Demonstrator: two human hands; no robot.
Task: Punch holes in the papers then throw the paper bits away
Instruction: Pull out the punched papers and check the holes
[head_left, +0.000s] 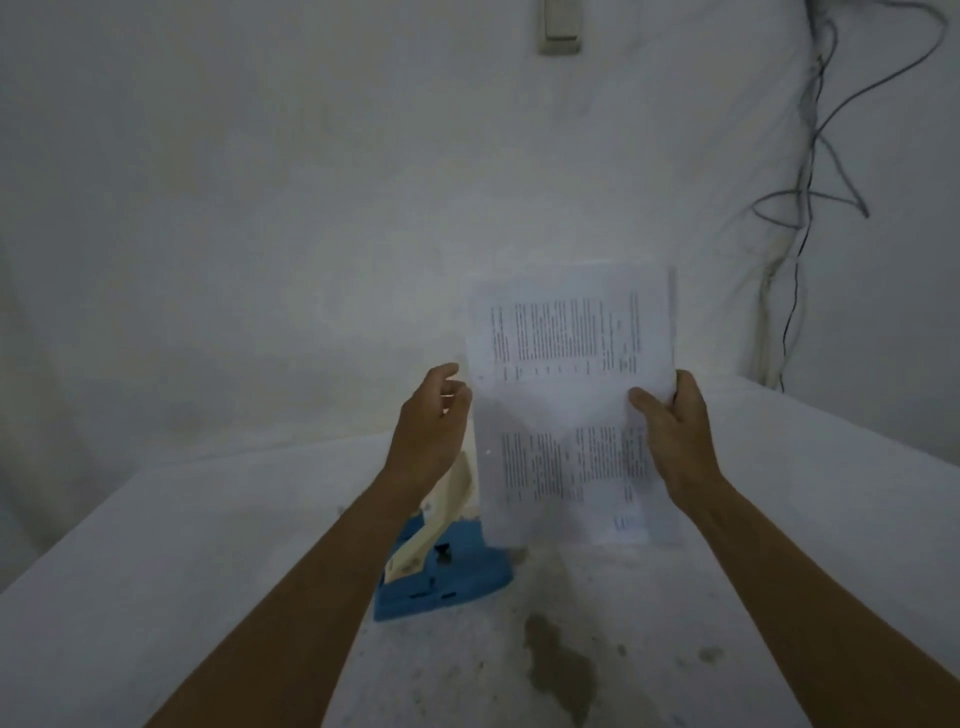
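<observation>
1. Papers (571, 405): a thin stack of printed sheets, held upright in the air above the counter (779, 519). The print runs sideways to the viewer. Sheet edges sit slightly uneven along the right side.
2. Right hand (675, 436): grip clamped on the right edge of the papers, thumb across the front face, fingers wrapped behind. This hand carries the stack.
3. Left hand (431, 421): beside the left edge of the papers, fingers curled and loosely apart. Fingertips sit at or just short of the paper edge; I cannot tell whether they touch. Not clamped on anything.
4. A small round hole shows near the left margin of the top sheet, about halfway down.
5. Hole punch (441, 571): blue base, cream lever raised at a tilt. It rests on the counter below the left hand, just beside and partly behind the lower left corner of the papers. Neither hand touches it.
6. Counter surface is white and worn, with a brownish stain (561, 670) near the front edge and a few smaller dark spots to its right.
7. White wall behind. A light switch (560, 26) sits high at centre; loose cables (815, 156) hang down the right side.
</observation>
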